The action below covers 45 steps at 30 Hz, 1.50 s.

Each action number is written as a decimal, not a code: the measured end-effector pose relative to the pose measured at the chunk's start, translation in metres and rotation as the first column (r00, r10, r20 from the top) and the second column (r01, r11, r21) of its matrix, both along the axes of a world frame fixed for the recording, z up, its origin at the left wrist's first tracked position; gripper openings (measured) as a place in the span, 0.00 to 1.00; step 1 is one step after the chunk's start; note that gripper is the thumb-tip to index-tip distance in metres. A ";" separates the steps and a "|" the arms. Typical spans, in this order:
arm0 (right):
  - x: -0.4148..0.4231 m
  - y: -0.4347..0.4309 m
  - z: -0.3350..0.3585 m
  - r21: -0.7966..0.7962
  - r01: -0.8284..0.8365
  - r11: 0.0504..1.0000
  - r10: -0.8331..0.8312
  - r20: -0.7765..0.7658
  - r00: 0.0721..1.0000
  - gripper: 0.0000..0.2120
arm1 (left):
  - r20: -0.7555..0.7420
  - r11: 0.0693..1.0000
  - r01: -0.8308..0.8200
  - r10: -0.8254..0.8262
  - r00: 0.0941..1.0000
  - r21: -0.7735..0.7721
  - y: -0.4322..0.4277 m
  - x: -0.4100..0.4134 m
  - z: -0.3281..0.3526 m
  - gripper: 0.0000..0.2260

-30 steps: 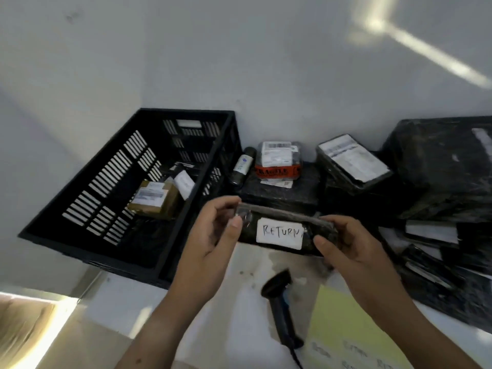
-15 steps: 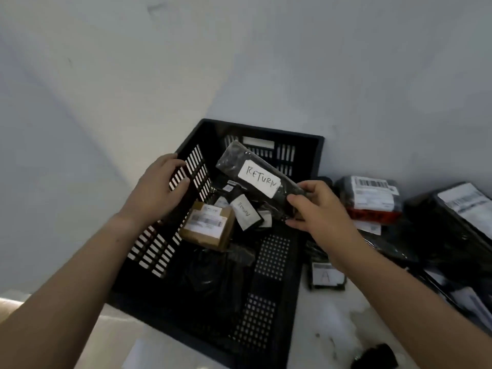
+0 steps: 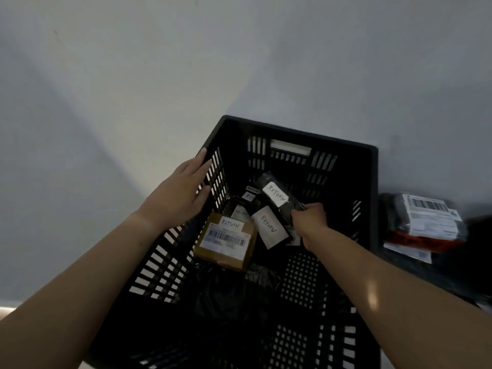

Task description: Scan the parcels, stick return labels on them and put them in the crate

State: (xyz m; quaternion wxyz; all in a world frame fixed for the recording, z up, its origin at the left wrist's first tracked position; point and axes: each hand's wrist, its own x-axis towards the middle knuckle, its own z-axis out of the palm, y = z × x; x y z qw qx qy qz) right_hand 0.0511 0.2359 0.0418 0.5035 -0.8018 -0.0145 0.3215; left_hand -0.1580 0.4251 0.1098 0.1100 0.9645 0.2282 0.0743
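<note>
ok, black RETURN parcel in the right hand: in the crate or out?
In, not released: the black parcel is below the crate rim, right hand gripping its end.

Black slotted crate [image 3: 343, 153], brown box [image 3: 226, 255], white labels [image 3: 275, 197], black wrapped parcel [image 3: 288, 209], grey wall [image 3: 239, 62]

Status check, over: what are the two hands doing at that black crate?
Left hand flat on left rim of black slotted plastic crate. Right hand pinches black plastic-wrapped parcel with white RETURN label, inside crate. Brown cardboard box lies beside it; nothing blocking.
</note>
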 end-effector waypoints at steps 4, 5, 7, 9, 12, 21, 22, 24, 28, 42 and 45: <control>0.005 0.021 -0.017 -0.089 0.025 0.996 -0.029 -0.039 0.999 0.18 | -0.001 1.000 0.008 -0.008 1.000 0.020 0.001 0.000 -0.002 0.33; 0.006 0.022 -0.018 -0.146 0.016 0.989 -0.020 -0.022 1.000 0.19 | 0.001 1.000 0.011 -0.011 1.000 0.028 0.002 0.000 -0.003 0.33; 0.010 0.022 -0.023 -0.213 0.024 0.977 -0.018 0.027 0.999 0.20 | 0.002 1.000 0.004 -0.004 1.000 0.020 0.002 0.000 -0.004 0.34; 0.010 0.021 -0.026 -0.163 0.030 0.986 -0.033 -0.012 0.999 0.19 | 0.004 1.000 -0.001 0.001 1.000 0.018 0.002 0.000 -0.005 0.34; 0.008 0.021 -0.031 -0.093 -0.017 0.996 0.012 -0.052 0.999 0.21 | 0.005 1.000 -0.009 0.009 1.000 0.021 0.002 0.001 -0.005 0.34; -0.004 0.018 0.003 -0.142 -0.191 0.971 0.185 -0.057 0.981 0.24 | -0.019 0.999 -0.029 0.029 0.999 0.022 0.002 -0.002 -0.006 0.38; -0.006 0.015 0.010 -0.128 -0.214 0.968 0.209 -0.053 0.976 0.25 | -0.011 0.999 -0.029 0.029 1.000 0.021 0.002 -0.002 -0.006 0.38; -0.010 0.004 0.028 -0.062 -0.257 0.964 0.253 -0.068 0.965 0.27 | 0.017 1.000 -0.023 0.022 1.000 0.019 0.001 -0.003 -0.003 0.36; -0.015 -0.035 0.075 0.081 -0.405 0.911 0.408 -0.037 0.912 0.32 | 0.138 0.998 -0.009 0.017 0.990 -0.062 -0.025 0.006 0.009 0.32; 0.017 -0.308 0.111 0.228 -0.255 0.940 0.161 0.364 0.917 0.27 | 0.304 0.783 0.268 -0.105 0.947 -0.562 -0.345 0.073 0.064 0.22; 0.016 -0.354 0.074 0.126 -0.191 0.973 0.144 0.311 0.939 0.26 | 0.215 0.695 0.246 -0.134 0.967 -0.675 -0.410 0.087 0.041 0.23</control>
